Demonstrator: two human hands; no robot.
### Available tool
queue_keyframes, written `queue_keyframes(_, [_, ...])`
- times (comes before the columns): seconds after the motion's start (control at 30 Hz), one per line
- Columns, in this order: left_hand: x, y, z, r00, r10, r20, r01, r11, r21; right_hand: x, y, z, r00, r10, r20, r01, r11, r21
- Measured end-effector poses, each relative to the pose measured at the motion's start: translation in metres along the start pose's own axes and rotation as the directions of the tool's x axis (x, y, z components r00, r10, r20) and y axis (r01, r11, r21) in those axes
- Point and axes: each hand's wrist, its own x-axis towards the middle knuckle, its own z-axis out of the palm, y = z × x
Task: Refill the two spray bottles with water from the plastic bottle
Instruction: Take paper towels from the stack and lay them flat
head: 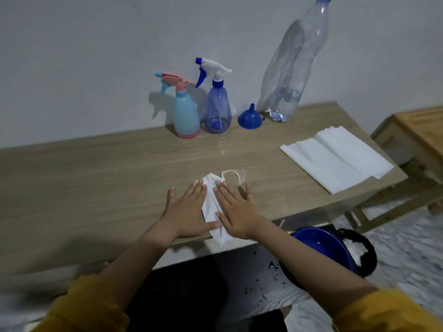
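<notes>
Left hand (185,212), right hand (236,212) flat, no grip, pressing tissue (212,207), mostly hidden; plastic bottle (294,70) cap cropped.

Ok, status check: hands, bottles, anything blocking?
Left hand and right hand flat, pressing a white tissue on the table. Spray bottles capped, at the wall. Plastic bottle nearly empty. Nothing blocking.

Plastic bottle (294,68) cap cut by top edge; tissue (213,207) partly under hands.

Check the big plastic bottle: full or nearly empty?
Nearly empty. The plastic bottle stands upright, capped, with water only near its base; its upper body looks clear and crumpled.
</notes>
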Motion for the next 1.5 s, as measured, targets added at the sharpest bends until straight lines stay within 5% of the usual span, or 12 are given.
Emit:
queue_keyframes(0.3, [0.058, 0.059, -0.016, 0.996, 0.089, 0.017, -0.089, 0.996, 0.018, -0.032, 0.071, -0.013, 0.982, 0.187, 0.029, -0.187, 0.982, -0.002])
queue_keyframes(0.8, [0.095, 0.093, -0.031, 0.984, -0.18, 0.005, 0.18, 0.983, -0.022, 0.017, 0.126, -0.026, 0.996, 0.047, 0.072, -0.048, 0.999, 0.015])
queue_keyframes(1.3, [0.03, 0.01, -0.015, 0.966, -0.255, -0.028, 0.257, 0.965, 0.049, 0.056, 0.035, -0.009, 0.998, 0.004, 0.055, -0.009, 0.995, 0.099])
queue_keyframes(1.5, [-0.032, -0.027, 0.007, 0.968, -0.247, -0.038, 0.249, 0.967, 0.053, 0.04, -0.035, 0.007, 0.994, -0.112, -0.013, 0.112, 0.976, 0.185])
